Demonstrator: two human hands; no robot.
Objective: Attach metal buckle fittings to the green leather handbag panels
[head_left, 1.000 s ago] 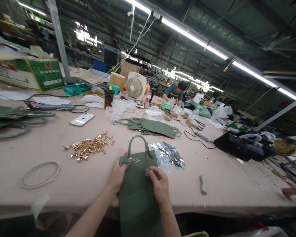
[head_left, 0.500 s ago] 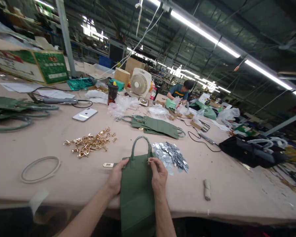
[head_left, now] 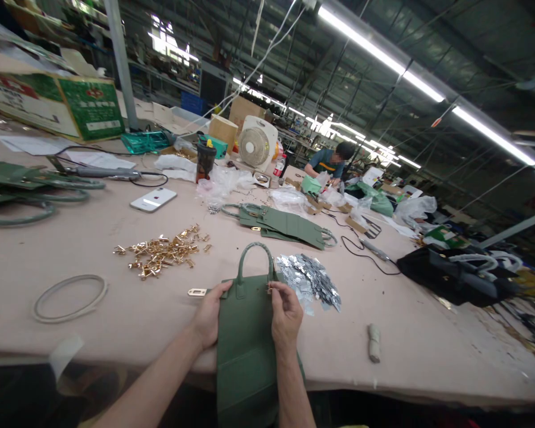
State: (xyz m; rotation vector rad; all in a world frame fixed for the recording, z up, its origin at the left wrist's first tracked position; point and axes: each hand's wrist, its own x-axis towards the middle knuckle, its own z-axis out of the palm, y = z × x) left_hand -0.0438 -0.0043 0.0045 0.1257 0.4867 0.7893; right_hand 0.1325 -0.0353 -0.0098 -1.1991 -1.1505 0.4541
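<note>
Green leather bag lies flat at the near edge of the table, its lower half hanging over that edge and its handle pointing away. The left hand clasps the bag's top left corner, thumb on top. The right hand pinches 1 small gold fitting at the right handle base. That fitting looks not yet seated. Whether the gold plate at the left corner is attached, I cannot tell. Silver pieces crowd the right hand. Leftward the table is bare up to 1 grey ring.
</note>
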